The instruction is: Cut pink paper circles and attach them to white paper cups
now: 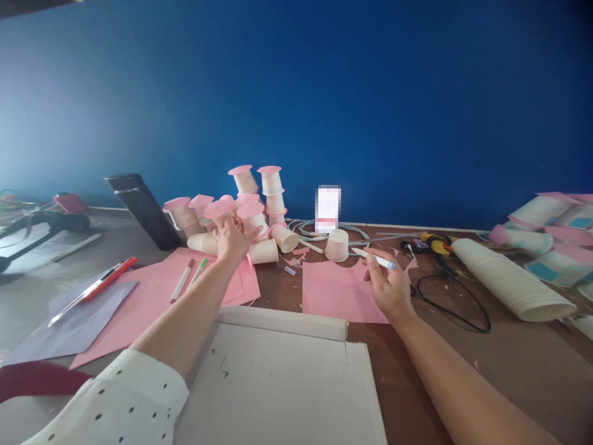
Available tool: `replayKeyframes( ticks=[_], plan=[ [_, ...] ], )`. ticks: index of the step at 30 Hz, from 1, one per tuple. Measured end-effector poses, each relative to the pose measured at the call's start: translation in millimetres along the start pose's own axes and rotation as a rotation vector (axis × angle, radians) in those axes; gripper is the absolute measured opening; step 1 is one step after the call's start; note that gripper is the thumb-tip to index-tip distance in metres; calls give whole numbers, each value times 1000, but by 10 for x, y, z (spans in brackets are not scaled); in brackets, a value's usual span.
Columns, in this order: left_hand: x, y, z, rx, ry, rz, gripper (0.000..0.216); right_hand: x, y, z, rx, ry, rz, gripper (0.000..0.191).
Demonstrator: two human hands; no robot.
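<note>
My left hand [231, 238] reaches into a cluster of white paper cups with pink paper discs on them. Its fingers and thumb lie either side of one paper cup [252, 222] and look closed on it; the fingertips are partly hidden. Beneath the hand, a nested stack of cups [265, 252] lies on its side. Behind, more disc-topped cups [275, 203] are piled up. My right hand [389, 287] grips a white marker [376, 257] with a pale blue end, above a pink paper sheet [340, 290]. Near the marker's other end, a plain paper cup [337, 245] stands upside down.
A white board [282, 383] lies in front of me. Left are pink and lilac sheets [92, 315], a red-handled cutter [99, 281], two markers [183, 281] and a leaning black bottle [141, 210]. Right are a long cup stack [512, 278], black cable [463, 321] and more cups [560, 262].
</note>
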State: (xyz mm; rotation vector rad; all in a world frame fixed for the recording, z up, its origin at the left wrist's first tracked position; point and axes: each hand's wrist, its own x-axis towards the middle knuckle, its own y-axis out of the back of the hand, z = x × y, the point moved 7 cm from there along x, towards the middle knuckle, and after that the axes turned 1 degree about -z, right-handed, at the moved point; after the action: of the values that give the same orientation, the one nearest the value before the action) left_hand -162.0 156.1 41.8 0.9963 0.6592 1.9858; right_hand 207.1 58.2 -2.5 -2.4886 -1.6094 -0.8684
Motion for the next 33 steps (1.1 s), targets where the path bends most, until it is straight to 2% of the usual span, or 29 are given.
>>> replayKeyframes(
  ticks=[3, 6, 9, 11, 14, 16, 20, 23, 27, 29, 33],
  plan=[
    [-149, 144, -49, 12, 66, 128, 65, -6, 3, -4, 10, 4, -3, 37],
    [-338, 235, 116, 33, -69, 165, 46, -18, 2, -12, 13, 6, -8, 37],
    [-497, 214, 483, 73, -332, 102, 23, -27, -16, -17, 20, 9, -31, 38],
    [-555, 117, 736, 144, -458, 18, 19, -28, -21, -7, 18, 3, -38, 39],
    [-569, -89, 1037, 273, -551, -69, 20, -25, -10, 20, -10, -21, -29, 37],
    [-556, -274, 1142, 353, -563, -146, 23, -22, 5, 23, -20, -22, -14, 36],
    [-516, -533, 1134, 467, -503, -181, 26, -20, 19, -21, -7, 15, 9, 34],
    [-507, -577, 1097, 456, -524, -166, 26, -25, 10, -52, 15, 23, 6, 34],
    [-525, -417, 1104, 366, -575, -89, 26, -50, -38, -103, 66, 48, -51, 35],
    [-562, -296, 1093, 278, -539, -39, 26, -71, -81, -125, 101, 47, -98, 35],
    [-806, -146, 1114, 50, -519, 52, 13, -120, -190, -142, 262, -38, -195, 35]
  ],
)
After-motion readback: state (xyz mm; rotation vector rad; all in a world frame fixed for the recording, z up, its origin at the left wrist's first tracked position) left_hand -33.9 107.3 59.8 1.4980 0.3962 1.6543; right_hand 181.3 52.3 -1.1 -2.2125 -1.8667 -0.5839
